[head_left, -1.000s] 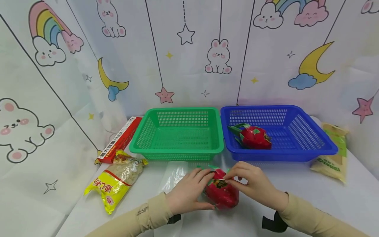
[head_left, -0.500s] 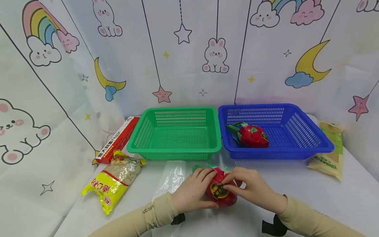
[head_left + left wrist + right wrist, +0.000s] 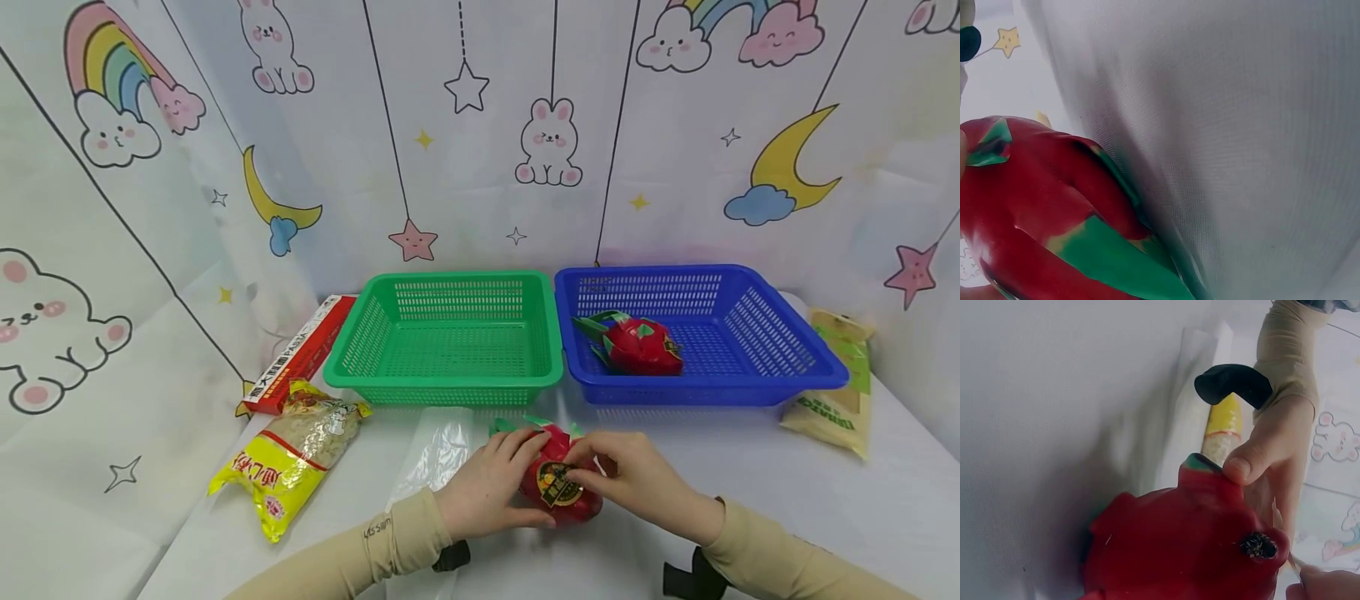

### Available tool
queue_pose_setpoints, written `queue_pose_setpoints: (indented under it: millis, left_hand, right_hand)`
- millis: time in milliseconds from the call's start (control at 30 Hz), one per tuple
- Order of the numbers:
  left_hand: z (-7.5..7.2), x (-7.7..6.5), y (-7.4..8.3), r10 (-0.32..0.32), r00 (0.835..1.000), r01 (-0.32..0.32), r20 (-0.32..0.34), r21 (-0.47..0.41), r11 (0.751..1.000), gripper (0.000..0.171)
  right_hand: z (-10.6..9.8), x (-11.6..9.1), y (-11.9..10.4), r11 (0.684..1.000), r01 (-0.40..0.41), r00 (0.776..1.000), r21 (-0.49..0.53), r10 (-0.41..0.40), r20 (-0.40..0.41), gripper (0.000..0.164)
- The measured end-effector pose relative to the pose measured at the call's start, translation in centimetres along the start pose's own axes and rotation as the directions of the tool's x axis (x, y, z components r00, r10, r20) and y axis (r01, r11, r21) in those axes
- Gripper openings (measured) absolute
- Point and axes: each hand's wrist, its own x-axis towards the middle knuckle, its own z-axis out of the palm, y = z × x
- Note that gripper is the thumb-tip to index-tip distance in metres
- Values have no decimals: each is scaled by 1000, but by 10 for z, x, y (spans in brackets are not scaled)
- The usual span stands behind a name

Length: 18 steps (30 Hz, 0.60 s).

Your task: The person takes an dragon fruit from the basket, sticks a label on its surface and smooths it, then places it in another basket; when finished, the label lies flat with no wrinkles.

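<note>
A red dragon fruit with green leaf tips lies on the white table in front of the baskets. My left hand holds it from the left, fingers over its top and thumb low on the near side. A round black-and-gold sticker faces up on the fruit. From the right, my right hand pinches the sticker's edge between thumb and forefinger. In the right wrist view, a thin edge stands out beside the fruit, near the right fingertips. The left wrist view shows the fruit's green-tipped side.
Behind stand a green basket and a blue basket holding another dragon fruit. Left are a yellow bag and a red pasta box. A clear plastic bag lies beside the left hand; a beige packet lies far right.
The sticker, seen partly edge-on at first, now shows its round face more fully as the fruit has turned a little. The right fingertips have shifted slightly lower along it; the left hand keeps its hold.
</note>
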Motion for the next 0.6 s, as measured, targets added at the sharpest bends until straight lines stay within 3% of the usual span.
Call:
queue_pose_setpoints:
  millis: [400,600]
  left_hand:
    - [-1,1,0,-9,1000,9,22,-30,1000,96]
    - [-4,3,2,-58,997,62,49,-83,995,90]
  right_hand:
    - [0,1,1,998,-68,997,-12,69,44,16]
    - [0,2,1,996,-76,995,-36,78,57,16]
